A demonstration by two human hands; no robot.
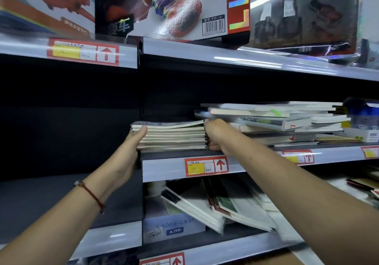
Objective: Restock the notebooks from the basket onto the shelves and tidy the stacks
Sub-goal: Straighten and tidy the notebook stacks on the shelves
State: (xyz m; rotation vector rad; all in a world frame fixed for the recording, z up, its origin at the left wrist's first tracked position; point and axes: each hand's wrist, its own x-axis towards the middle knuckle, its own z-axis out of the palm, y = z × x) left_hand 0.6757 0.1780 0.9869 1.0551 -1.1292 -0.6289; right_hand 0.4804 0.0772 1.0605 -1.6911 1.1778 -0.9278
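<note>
A stack of several thin notebooks point(172, 135) with cream page edges lies on the middle shelf point(164, 168), at its left end. My left hand point(131, 145) presses flat against the stack's left side, thumb along the front corner. My right hand point(215, 133) grips the stack's right side, fingers curled behind the spines. To the right, an untidy pile of notebooks point(287, 121) sits askew on the same shelf. The basket is out of view.
Toy boxes point(174, 8) fill the top shelf. Below, slanted notebooks point(225, 207) lean beside a blue-labelled box point(174, 227). The dark bay point(67, 121) to the left holds nothing visible. Red and yellow price tags point(206, 166) line the shelf edges.
</note>
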